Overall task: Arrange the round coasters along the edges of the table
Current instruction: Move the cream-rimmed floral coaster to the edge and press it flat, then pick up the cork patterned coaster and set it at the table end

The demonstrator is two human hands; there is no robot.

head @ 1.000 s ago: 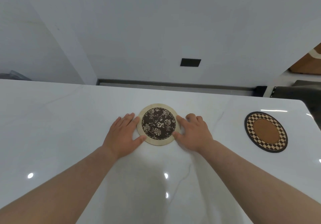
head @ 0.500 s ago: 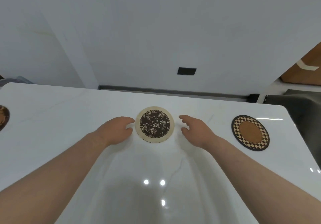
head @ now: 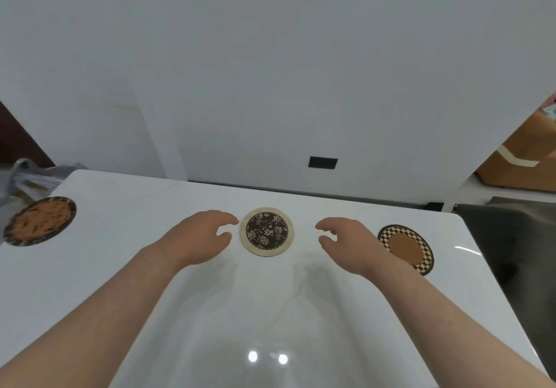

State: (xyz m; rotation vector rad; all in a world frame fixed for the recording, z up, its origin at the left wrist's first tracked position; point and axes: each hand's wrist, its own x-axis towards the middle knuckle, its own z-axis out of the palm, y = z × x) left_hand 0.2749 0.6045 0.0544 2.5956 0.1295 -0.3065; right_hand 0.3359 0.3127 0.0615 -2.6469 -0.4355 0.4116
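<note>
Three round coasters lie flat along the far side of the white table [head: 270, 312]. In the middle is a dark floral coaster [head: 266, 231] with a pale rim. A checkered-rim coaster [head: 405, 248] with a brown centre sits near the right corner. A dark-rimmed brown coaster [head: 39, 221] lies at the left edge. My left hand [head: 201, 237] hovers just left of the floral coaster, fingers loosely curled, holding nothing. My right hand [head: 346, 241] hovers between the floral and checkered coasters, also loose and apart from both.
A white wall with a black outlet [head: 322, 163] stands behind the table. A dark chair [head: 511, 237] is off the right edge, a cardboard box [head: 520, 159] behind it. Grey bags [head: 27, 177] lie past the left corner.
Both hands have let go of the floral coaster and drawn apart from it. The view has pulled back, bringing the left coaster and table corners into sight.
</note>
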